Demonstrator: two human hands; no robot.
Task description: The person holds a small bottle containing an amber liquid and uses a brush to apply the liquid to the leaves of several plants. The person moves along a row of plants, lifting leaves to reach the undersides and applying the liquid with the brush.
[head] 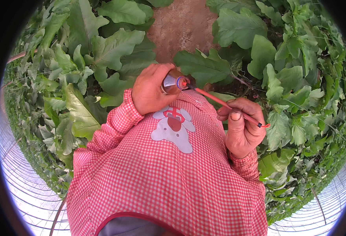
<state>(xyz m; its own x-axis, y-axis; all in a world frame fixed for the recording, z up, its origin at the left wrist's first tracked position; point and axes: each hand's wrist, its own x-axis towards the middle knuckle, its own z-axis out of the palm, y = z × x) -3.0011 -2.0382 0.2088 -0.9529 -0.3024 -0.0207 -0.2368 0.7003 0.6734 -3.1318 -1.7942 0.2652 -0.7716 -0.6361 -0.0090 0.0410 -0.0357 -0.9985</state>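
Observation:
My left hand (151, 88) is wrapped around a small clear bottle (170, 83), tilted with its uncapped mouth toward the right. A blue ring circles its neck, and reddish-brown colour shows through the wall. In my right hand (245, 126) is a slim paintbrush (211, 96) with a red handle, pinched between thumb and fingers. A small loop hangs from the black-banded end of the handle. The brush's orange-red tip sits at the bottle's mouth; how far it reaches inside cannot be made out. Both hands are in front of my red-and-white checked smock (149, 177).
Broad-leaved plants, apparently eggplants (114, 50), crowd close on the left. More large leaves (240, 26) and stems stand on the right. Between the rows runs a strip of bare brown soil (183, 29). Thin strings cross the foliage, and a ribbed pale covering (28, 191) curves behind.

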